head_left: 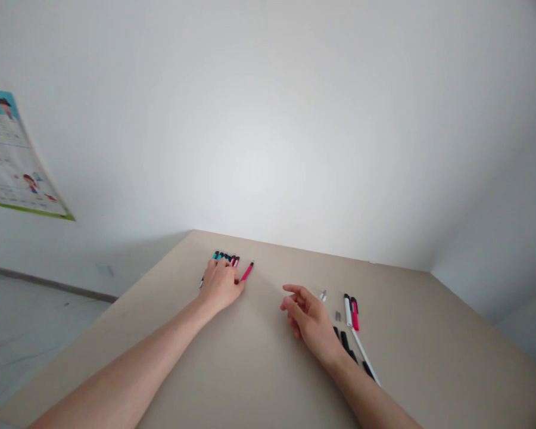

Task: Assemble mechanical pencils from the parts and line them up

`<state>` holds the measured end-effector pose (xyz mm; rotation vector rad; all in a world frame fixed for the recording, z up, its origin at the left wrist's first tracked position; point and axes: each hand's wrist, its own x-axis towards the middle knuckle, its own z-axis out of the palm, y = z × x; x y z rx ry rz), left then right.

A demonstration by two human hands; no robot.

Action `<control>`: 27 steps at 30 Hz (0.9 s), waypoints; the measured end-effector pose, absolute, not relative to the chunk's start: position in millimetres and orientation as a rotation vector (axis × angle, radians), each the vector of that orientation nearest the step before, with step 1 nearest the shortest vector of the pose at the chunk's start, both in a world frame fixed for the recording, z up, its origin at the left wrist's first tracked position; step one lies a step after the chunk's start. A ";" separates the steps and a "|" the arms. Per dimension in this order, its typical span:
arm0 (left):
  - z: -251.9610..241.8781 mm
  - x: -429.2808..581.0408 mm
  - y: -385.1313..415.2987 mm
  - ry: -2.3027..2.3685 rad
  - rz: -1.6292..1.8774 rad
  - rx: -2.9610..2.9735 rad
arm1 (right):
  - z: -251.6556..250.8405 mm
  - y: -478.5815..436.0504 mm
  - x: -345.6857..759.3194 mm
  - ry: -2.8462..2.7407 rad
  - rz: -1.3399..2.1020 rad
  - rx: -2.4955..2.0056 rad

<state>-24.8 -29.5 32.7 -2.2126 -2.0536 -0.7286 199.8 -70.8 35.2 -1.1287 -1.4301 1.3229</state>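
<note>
My left hand is at the far left of the table with its fingers curled over a row of pens. Several teal and pink pens with black ends poke out beyond the fingers. A pink pen slants away from the row, its lower end against my left thumb; the fingers partly hide the grip. My right hand hovers over the middle of the table, fingers loosely bent and apart, with nothing visible in it. Black pens or caps lie partly hidden beside and behind its wrist.
Right of my right hand lie a white marker, a pink marker, a thin white stick, small grey pieces and a silver tip. The beige table meets a white wall; a poster hangs left.
</note>
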 end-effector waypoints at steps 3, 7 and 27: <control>37.3 -28.7 -26.9 -2.106 -0.807 -2.155 | 35.5 -72.0 199.6 -1.440 1.337 -1.132; 44.6 -26.1 -28.9 -2.151 -0.991 -2.038 | 37.7 -73.3 198.7 -1.468 1.327 -1.154; 27.4 5.1 -47.1 -1.909 -1.001 -2.532 | 32.2 -69.2 201.5 -1.643 1.288 -1.213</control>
